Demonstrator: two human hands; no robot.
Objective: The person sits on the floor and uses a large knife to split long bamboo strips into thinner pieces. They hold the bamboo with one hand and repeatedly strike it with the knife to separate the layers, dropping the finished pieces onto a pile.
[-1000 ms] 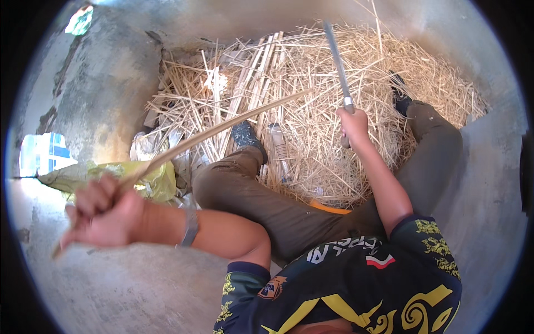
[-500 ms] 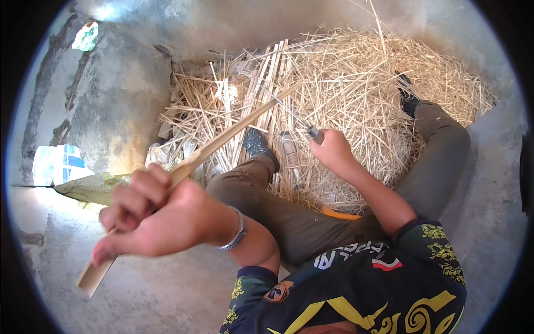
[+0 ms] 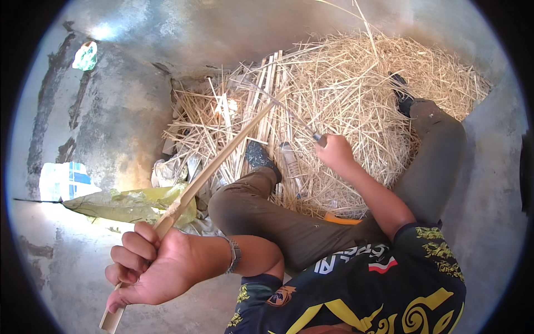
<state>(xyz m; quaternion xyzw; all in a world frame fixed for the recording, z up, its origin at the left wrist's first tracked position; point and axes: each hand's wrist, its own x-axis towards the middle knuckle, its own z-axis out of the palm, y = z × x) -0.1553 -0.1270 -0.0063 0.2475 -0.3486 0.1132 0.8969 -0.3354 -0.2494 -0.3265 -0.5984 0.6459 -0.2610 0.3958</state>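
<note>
My left hand (image 3: pixel 153 264) is closed around a long split bamboo strip (image 3: pixel 214 165) near its lower end. A short piece of the strip sticks out below the thumb, and the rest slants up and away to the right. Further off, my right hand (image 3: pixel 336 153) grips the handle of a knife (image 3: pixel 305 126) with a long thin blade. The blade reaches up and to the left, crossing the far part of the strip. Whether the blade touches the strip or only passes over it I cannot tell.
A big heap of pale shavings and thin strips (image 3: pixel 356 111) lies between my legs and the far wall. Several longer slats (image 3: pixel 271 72) are at its left. A clear plastic bottle (image 3: pixel 290 158) lies beside my foot. A yellowish sack (image 3: pixel 128 203) rests by the left wall.
My left hand has moved down and slightly right in the picture, drawing the bamboo strip with it. My right hand with the knife has shifted slightly right and down.
</note>
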